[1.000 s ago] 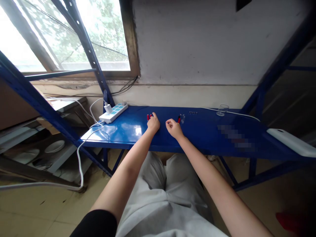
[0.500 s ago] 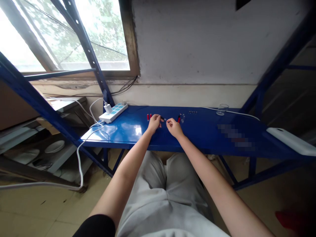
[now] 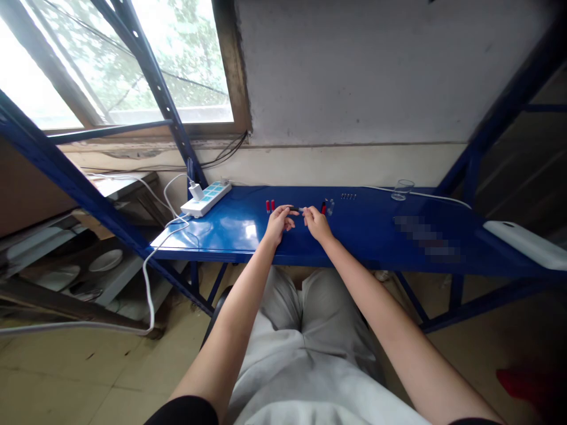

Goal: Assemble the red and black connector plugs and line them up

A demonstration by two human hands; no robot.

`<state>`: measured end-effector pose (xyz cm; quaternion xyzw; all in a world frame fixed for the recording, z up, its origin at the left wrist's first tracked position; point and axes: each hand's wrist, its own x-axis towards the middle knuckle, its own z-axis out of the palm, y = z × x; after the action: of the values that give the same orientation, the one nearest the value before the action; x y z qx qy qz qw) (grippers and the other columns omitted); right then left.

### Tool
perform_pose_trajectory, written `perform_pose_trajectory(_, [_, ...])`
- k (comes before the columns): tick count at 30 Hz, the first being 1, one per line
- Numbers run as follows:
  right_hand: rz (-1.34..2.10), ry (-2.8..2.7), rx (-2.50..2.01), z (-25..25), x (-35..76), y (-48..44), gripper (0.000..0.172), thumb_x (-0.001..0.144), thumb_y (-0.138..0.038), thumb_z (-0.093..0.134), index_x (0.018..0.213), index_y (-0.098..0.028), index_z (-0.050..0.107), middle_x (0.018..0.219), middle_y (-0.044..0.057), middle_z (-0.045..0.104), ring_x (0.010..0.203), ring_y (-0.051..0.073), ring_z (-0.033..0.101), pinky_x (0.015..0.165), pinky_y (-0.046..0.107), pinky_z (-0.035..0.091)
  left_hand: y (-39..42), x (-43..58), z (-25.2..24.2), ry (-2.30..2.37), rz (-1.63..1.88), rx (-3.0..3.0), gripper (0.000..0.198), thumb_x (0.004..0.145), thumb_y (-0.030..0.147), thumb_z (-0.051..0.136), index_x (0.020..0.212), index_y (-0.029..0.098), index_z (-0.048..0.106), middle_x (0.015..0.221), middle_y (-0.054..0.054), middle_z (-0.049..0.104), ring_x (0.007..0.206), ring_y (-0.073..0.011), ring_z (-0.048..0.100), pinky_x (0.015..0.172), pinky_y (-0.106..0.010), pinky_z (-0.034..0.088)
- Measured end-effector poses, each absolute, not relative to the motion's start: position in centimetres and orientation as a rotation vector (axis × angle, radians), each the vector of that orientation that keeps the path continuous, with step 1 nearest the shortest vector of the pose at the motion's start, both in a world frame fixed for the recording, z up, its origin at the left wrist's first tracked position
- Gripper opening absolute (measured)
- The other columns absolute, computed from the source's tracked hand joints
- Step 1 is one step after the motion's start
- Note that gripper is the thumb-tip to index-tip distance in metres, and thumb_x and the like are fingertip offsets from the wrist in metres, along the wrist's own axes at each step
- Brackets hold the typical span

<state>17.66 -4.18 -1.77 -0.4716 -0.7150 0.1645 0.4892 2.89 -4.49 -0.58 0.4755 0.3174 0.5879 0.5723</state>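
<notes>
Past the right hand [image 3: 317,225], a blue table [image 3: 367,236] fronts a wall [image 3: 345,77].

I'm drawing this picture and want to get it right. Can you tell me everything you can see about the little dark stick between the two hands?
The little dark stick is short and slim, black by the left hand and paler, greyish, toward the right hand. It may be plastic; it's too small to tell, or to say if it's one piece or two. It is held nearly level over the blue table, with the fingers of one hand at each end.
</notes>
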Motion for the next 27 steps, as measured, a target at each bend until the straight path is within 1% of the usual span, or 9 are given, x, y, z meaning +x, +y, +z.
perform_pose_trajectory(8, [0.420, -1.745, -1.086, -1.40, 17.66, -4.86, 0.043, 0.089, -0.055, 0.026, 0.068, -0.023, 0.044, 0.053, -0.002, 0.052, 0.049, 0.012, 0.049, 0.057, 0.024, 0.038, -4.85, 2.82, -0.48, 0.772, 1.344, 1.162, 0.029, 0.078, 0.036, 0.057, 0.096, 0.014, 0.053, 0.084, -0.008, 0.068, 0.041, -0.0063, 0.054, 0.036, -0.017, 0.029])
perform_pose_trajectory(12, [0.401, -1.766, -1.075, -1.24, 17.70, -5.10, 0.043, 0.089, -0.054, 0.026, 0.065, -0.023, 0.042, 0.053, -0.002, 0.051, 0.048, 0.012, 0.048, 0.057, 0.024, 0.037, -4.84, 2.87, -0.66, 0.749, 1.320, 1.203, 0.031, 0.077, 0.036, 0.058, 0.096, 0.013, 0.053, 0.087, -0.010, 0.068, 0.042, -0.0077, 0.055, 0.036, -0.017, 0.029])
perform_pose_trajectory(18, [0.365, -1.747, -1.097, -1.38, 17.70, -4.87, 0.042, 0.088, -0.055, 0.028, 0.066, -0.023, 0.043, 0.054, -0.001, 0.052, 0.050, 0.012, 0.049, 0.057, 0.023, 0.038, -4.85, 2.88, -0.79, 0.747, 1.284, 1.245, 0.031, 0.078, 0.036, 0.057, 0.097, 0.013, 0.052, 0.089, -0.011, 0.068, 0.043, -0.0083, 0.057, 0.036, -0.017, 0.029])
perform_pose_trajectory(22, [0.338, -1.737, -1.113, -1.30, 17.63, -4.89, 0.042, 0.088, -0.055, 0.028, 0.067, -0.023, 0.044, 0.054, 0.000, 0.052, 0.051, 0.013, 0.050, 0.057, 0.023, 0.038, -4.87, 2.89, -0.81, 0.768, 1.277, 1.253, 0.032, 0.078, 0.037, 0.057, 0.097, 0.013, 0.052, 0.088, -0.010, 0.068, 0.043, -0.0080, 0.057, 0.037, -0.017, 0.030])
perform_pose_trajectory(27, [0.337, -1.748, -1.109, -1.39, 17.65, -4.87, 0.043, 0.088, -0.055, 0.026, 0.071, -0.022, 0.047, 0.055, 0.000, 0.054, 0.053, 0.014, 0.052, 0.059, 0.024, 0.040, -4.85, 2.97, -0.84, 0.794, 1.281, 1.246, 0.034, 0.079, 0.040, 0.057, 0.097, 0.012, 0.051, 0.079, -0.007, 0.067, 0.043, -0.0080, 0.057, 0.036, -0.017, 0.030])
